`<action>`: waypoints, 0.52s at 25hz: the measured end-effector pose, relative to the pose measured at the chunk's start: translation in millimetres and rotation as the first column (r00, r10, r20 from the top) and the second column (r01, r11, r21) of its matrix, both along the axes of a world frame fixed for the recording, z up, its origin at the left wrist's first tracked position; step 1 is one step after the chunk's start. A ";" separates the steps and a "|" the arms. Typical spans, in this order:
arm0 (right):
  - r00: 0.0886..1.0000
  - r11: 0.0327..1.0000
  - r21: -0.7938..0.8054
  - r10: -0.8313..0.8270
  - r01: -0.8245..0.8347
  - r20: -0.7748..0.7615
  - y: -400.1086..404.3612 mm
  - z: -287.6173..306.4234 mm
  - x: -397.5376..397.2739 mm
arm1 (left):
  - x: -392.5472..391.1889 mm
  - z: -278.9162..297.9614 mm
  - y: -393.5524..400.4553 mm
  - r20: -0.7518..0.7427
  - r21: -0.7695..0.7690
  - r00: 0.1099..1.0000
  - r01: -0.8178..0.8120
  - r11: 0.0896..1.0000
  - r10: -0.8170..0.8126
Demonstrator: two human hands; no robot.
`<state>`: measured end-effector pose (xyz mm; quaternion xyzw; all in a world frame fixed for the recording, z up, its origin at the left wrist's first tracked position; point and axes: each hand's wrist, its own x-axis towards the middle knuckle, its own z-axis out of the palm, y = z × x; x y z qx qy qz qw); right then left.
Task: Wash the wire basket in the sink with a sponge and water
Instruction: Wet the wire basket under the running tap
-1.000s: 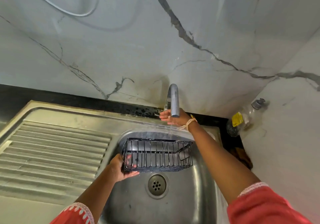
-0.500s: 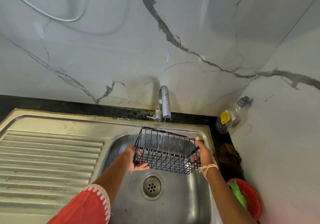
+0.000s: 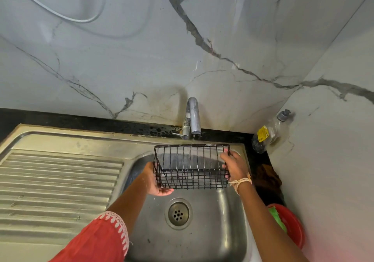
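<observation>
At nine o'clock of the bowl lies the ribbed stainless-steel draining board (image 3: 60, 180), which plays no part in this step. Next comes the left hand (image 3: 154, 180), its fingers curled under the left end of the black rectangular wire basket (image 3: 191, 166), grasping it from below. The basket hangs level above the stainless-steel sink bowl (image 3: 222, 221), twelve o'clock of the round drain (image 3: 178, 213), directly beneath the curved chrome tap (image 3: 193, 118), whose thin stream falls through its back wall. The right hand (image 3: 235, 166) grips the right end, fingers hooked over the wires. To rinse well, I judge both grasps should stay firm while the basket is tilted and slid sideways so the narrow stream reaches every wire. No sponge is plainly visible.
</observation>
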<state>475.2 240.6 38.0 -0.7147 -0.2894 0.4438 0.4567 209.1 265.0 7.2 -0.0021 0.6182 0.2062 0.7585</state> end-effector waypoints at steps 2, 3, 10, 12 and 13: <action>0.987 0.999 0.042 -0.005 -0.001 0.161 3.9 8.7 -13.4 | -6.4 7.2 -1.8 -0.024 -0.001 0.999 -0.046 0.999 0.046; 0.979 0.998 0.064 -0.008 -0.006 0.206 5.0 12.9 -20.8 | -10.1 10.6 -3.0 -0.042 0.003 0.997 -0.071 0.998 0.071; 0.895 0.988 0.063 0.102 -0.143 0.433 10.4 20.6 -65.9 | -22.7 11.8 -13.0 -0.152 0.081 0.972 -0.167 0.983 0.177; 0.878 0.983 0.061 0.125 -0.172 0.461 15.8 25.6 -74.9 | -25.6 4.5 -15.5 -0.138 0.096 0.975 -0.162 0.982 0.175; 0.877 0.981 0.056 0.139 -0.186 0.460 19.7 28.7 -78.5 | -26.9 0.6 -16.3 -0.137 0.097 0.977 -0.152 0.984 0.164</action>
